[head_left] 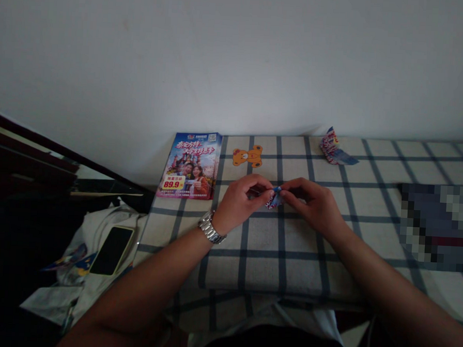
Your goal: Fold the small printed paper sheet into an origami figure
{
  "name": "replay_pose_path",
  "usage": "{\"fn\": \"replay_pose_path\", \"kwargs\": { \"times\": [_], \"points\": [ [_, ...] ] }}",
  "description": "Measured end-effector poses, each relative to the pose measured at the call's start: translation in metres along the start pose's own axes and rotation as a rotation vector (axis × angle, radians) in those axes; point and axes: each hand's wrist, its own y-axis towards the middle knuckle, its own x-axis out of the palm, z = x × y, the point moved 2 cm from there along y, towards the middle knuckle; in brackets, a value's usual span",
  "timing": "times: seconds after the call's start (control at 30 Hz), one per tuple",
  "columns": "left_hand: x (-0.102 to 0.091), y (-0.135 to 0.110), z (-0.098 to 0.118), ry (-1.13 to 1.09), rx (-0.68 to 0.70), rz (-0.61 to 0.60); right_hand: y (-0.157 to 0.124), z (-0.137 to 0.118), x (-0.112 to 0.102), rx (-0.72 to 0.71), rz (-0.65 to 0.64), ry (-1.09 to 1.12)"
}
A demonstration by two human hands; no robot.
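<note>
Both of my hands meet over the middle of the table with a checked cloth (289, 259). My left hand (240, 200), with a metal watch (211, 228) on its wrist, pinches one side of a small folded piece of printed paper (274, 198). My right hand (315, 203) pinches the other side of the same paper. The paper is blue, red and white and sits just above the cloth. Most of it is hidden by my fingers.
A colourful flyer (191, 165) lies at the table's back left, by an orange bear print (248, 156). Another folded printed paper (333, 148) rests at the back near the wall. A phone (112, 250) lies on clothes left of the table. A pixelated patch (438, 226) covers the right.
</note>
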Motion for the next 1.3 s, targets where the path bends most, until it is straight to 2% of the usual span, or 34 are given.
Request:
{"fn": "replay_pose_path", "kwargs": {
  "times": [0.3, 0.47, 0.7, 0.9, 1.1, 1.3],
  "points": [
    [0.002, -0.002, -0.001, 0.089, 0.052, -0.020, 0.000, -0.002, -0.001, -0.057, 0.006, -0.099],
    [0.001, -0.003, 0.000, 0.134, 0.075, -0.011, 0.000, -0.001, 0.001, -0.042, -0.007, -0.038],
    [0.001, -0.002, 0.002, 0.102, 0.099, -0.007, 0.001, -0.003, -0.001, -0.130, -0.030, -0.135],
    [0.000, -0.001, 0.001, -0.011, 0.084, -0.017, 0.002, 0.001, -0.002, -0.143, -0.011, -0.037],
    [-0.001, 0.001, -0.004, -0.145, 0.056, 0.012, 0.003, 0.005, -0.003, -0.080, 0.033, 0.076],
    [-0.005, 0.004, -0.010, -0.138, 0.022, 0.091, 0.005, 0.010, -0.006, 0.037, 0.089, 0.124]
  ]
}}
